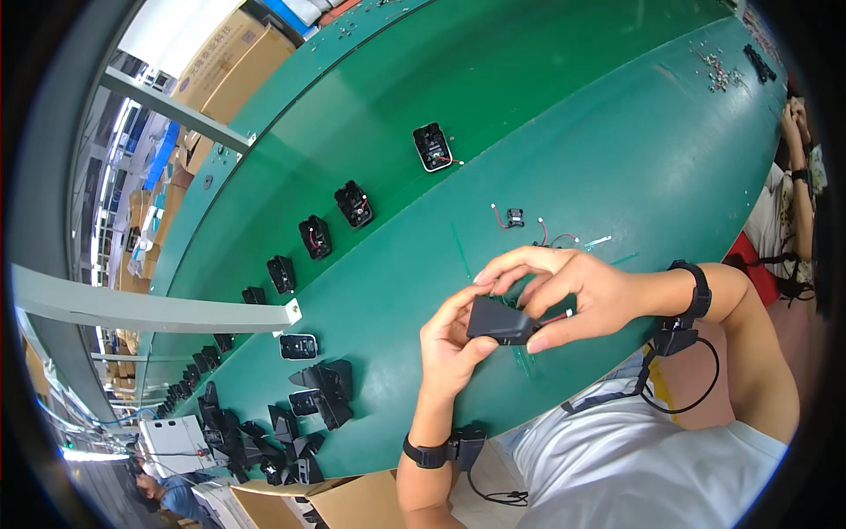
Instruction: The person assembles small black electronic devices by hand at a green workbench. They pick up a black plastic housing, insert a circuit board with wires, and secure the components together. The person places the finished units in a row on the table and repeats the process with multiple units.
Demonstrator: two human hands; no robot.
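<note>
**Two hands fitting a small black housing over a green workbench**

We begin at the fingers. Our left hand (449, 339) grips a small black plastic housing (500, 320) from below and behind, thumb pressed against its near edge. Our right hand (568, 295) curls over the top, fingers bent close and narrow around the part, with a thin red wire (555, 317) poking out beside the thumb. The housing sits in the air between both hands, just above the near edge of the green table (617, 150).

As for progress, we judge the part to be mid-assembly: the wire is still loose and the housing has not joined the others.

Moving outward, one small fan with red wires (514, 216) lies just beyond our hands. Further left, at least five open black units (352, 204) ride the conveyor belt (458, 70) in a row, spaced apart, and more trail off too small to count. A heap of black shells (291, 423) sits at lower left, uncounted, beside a cardboard box (352, 498). Loose screws (718, 75) lie scattered far right.
</note>
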